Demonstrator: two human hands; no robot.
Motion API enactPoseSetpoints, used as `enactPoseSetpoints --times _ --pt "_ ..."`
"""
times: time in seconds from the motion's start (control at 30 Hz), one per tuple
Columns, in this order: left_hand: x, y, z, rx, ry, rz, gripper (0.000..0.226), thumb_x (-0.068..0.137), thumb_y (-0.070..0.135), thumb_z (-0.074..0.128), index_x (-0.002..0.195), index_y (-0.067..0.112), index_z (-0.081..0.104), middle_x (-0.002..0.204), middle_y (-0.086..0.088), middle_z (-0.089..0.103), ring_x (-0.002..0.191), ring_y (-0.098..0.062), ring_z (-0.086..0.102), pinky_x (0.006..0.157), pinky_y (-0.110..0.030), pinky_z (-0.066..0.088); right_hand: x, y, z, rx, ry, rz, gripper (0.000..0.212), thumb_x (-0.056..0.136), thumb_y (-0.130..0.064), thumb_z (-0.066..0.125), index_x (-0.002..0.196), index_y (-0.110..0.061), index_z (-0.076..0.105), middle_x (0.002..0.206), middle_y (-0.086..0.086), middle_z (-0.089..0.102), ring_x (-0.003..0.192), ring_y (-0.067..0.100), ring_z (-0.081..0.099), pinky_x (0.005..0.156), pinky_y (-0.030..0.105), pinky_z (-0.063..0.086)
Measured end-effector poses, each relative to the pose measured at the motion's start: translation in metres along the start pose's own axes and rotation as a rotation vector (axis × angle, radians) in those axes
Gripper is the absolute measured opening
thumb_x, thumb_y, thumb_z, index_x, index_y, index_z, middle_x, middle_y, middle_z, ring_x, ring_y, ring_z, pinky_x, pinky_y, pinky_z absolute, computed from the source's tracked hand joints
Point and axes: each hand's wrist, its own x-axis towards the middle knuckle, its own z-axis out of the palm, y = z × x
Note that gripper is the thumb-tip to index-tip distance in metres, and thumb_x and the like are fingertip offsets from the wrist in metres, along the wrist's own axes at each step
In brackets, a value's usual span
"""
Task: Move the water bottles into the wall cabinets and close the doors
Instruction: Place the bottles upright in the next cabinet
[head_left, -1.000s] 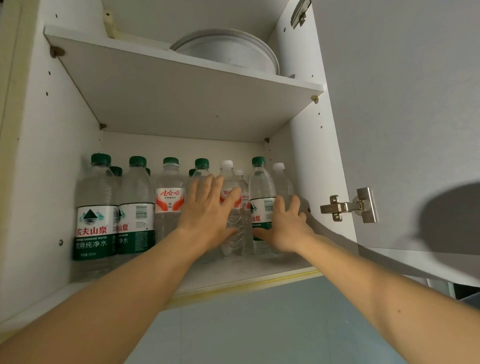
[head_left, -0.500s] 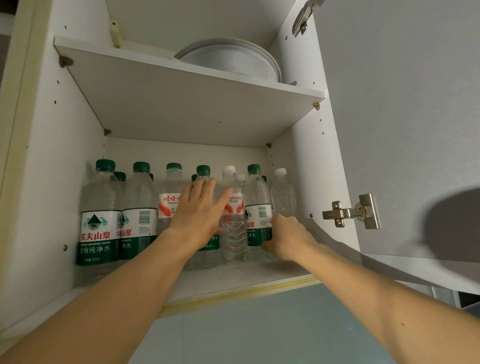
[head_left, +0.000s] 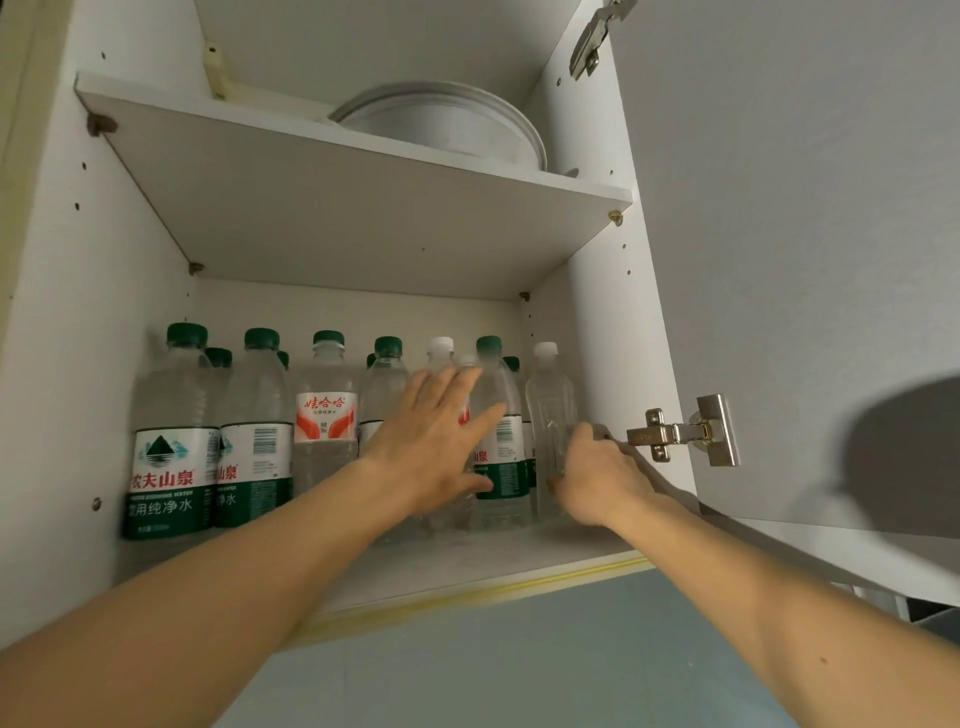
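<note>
Several water bottles stand in rows on the lower shelf (head_left: 467, 566) of the open wall cabinet. Most have green caps and green labels (head_left: 166, 467); one carries a red and white label (head_left: 326, 415). My left hand (head_left: 436, 447) lies flat with straight fingers against the middle bottles, hiding their labels. At the right end of the row my right hand (head_left: 597, 478) curls round the lower part of a clear, white-capped bottle (head_left: 550, 400) that stands close to the cabinet's right wall.
The cabinet door (head_left: 805, 260) hangs open on the right, held by a metal hinge (head_left: 680, 434). The upper shelf (head_left: 363, 208) carries a round white dish (head_left: 447, 124). A narrow strip of the lower shelf shows in front of the bottles.
My right hand has shifted right from the green-labelled bottle to the clear white-capped one by the wall. My left hand has stayed flat on the middle bottles.
</note>
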Motion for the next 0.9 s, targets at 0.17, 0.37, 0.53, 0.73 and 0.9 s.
enactPoseSetpoints --times 0.17,0.37,0.53,0.73,0.9 --pt "0.031 0.016 0.003 0.103 -0.143 -0.116 0.119 0.078 0.089 0.043 0.158 0.024 -0.017 0.165 -0.025 -0.015 0.153 -0.040 -0.016 0.120 -0.062 -0.008 0.022 0.005 0.000 0.184 -0.082 0.029 0.061 0.095 -0.029 0.067 0.139 -0.004 0.032 0.132 0.019 0.057 0.113 0.035 0.060 0.082 0.038 0.052" --pt "0.035 0.016 0.021 0.120 -0.114 -0.140 0.130 0.070 0.095 0.042 0.155 0.022 -0.025 0.164 -0.027 -0.013 0.152 -0.041 -0.017 0.118 -0.065 -0.010 0.036 0.006 0.010 0.292 -0.156 0.043 0.073 0.094 -0.028 0.070 0.145 -0.001 0.025 0.138 0.020 0.055 0.120 0.033 0.058 0.085 0.035 0.050" --pt "0.035 0.018 0.024 0.112 -0.113 -0.148 0.129 0.071 0.093 0.042 0.155 0.022 -0.024 0.164 -0.026 -0.015 0.152 -0.041 -0.018 0.119 -0.065 -0.007 0.037 0.008 0.011 0.270 -0.114 0.013 0.064 0.094 -0.027 0.067 0.141 -0.002 0.032 0.133 0.019 0.057 0.112 0.033 0.061 0.078 0.035 0.050" --pt "0.033 0.021 0.025 0.130 -0.117 -0.147 0.125 0.076 0.089 0.046 0.158 0.020 -0.019 0.164 -0.026 -0.017 0.151 -0.042 -0.020 0.120 -0.064 -0.004 0.039 0.010 0.013 0.265 -0.117 -0.018 0.068 0.089 -0.035 0.071 0.138 -0.002 0.038 0.124 0.017 0.060 0.093 0.027 0.060 0.055 0.028 0.041" --pt "0.032 0.022 0.029 0.151 -0.113 -0.143 0.120 0.079 0.088 0.042 0.158 0.020 -0.017 0.164 -0.026 -0.018 0.150 -0.043 -0.022 0.120 -0.064 -0.005 0.042 0.008 0.017 0.265 -0.147 -0.017 0.057 0.095 -0.027 0.065 0.139 -0.002 0.041 0.132 0.019 0.059 0.110 0.033 0.062 0.076 0.033 0.048"
